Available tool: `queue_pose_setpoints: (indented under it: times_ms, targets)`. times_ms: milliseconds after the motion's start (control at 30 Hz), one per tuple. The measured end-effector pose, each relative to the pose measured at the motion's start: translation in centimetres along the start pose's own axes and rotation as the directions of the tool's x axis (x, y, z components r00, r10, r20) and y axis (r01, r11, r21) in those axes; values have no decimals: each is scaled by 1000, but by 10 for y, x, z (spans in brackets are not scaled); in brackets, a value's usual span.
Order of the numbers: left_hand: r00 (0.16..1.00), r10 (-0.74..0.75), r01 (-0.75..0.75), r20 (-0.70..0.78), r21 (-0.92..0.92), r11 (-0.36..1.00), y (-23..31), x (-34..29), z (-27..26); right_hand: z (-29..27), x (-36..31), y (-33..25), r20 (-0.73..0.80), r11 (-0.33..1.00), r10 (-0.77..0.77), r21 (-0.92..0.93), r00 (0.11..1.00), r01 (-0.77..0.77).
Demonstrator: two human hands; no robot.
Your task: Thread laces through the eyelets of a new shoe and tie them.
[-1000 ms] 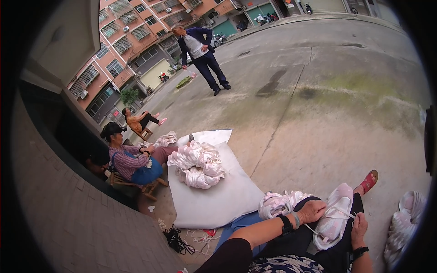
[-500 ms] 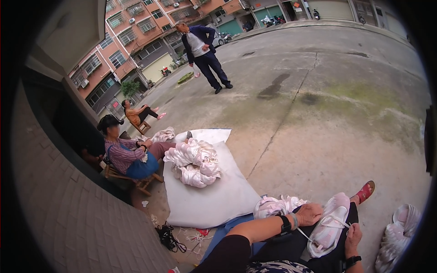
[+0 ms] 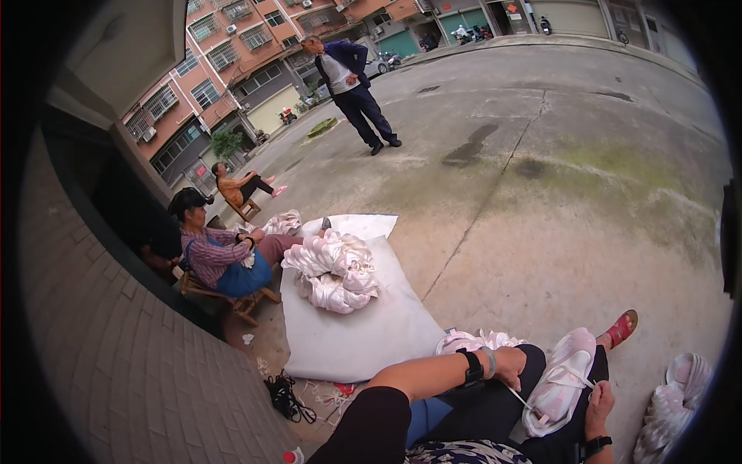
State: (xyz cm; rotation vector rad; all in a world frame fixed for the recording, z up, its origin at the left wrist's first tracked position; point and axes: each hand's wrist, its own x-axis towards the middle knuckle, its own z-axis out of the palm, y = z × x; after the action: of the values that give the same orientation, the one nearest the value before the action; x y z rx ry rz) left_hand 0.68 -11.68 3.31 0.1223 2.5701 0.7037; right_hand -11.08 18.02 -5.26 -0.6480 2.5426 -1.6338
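A white and pale pink sneaker lies across my lap, its toe pointing away from me. My left hand, over my left thigh, is closed on one end of its white shoelace, which runs taut to the shoe's side. On the shoe's right, my right hand pinches the other lace end by the shoe opening. Laces cross over the upper. The tips of my left fingers are partly hidden from view.
More pink-white shoes lie beyond my left knee, with a stack at my right. A ring of shoes rests on a white sheet. Black cable lies near the brick wall. Two people sit left; a person stands ahead.
My left hand has moved left and slightly down, away from the shoe, drawing its lace end along. My right hand and the shoe have hardly moved.
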Motion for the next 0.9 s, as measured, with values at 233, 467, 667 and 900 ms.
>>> queue_pose_setpoints:
  times_ms: [233,467,667,900]
  targets:
    - [994,-108,108,-23,-3,994,5,4,10,-5,-5,0,-31,1000,-27,14,999,27]
    - [1000,6,-6,-15,26,1000,17,9,18,-19,-26,-2,-81,998,-39,-51,996,35]
    - [970,-204,204,130,13,979,6,-3,-12,-14,12,-49,250,948,139,246,958,-202]
    - [944,-85,-91,-319,-500,861,41,15,6,-20,12,-66,218,969,79,213,973,-127]
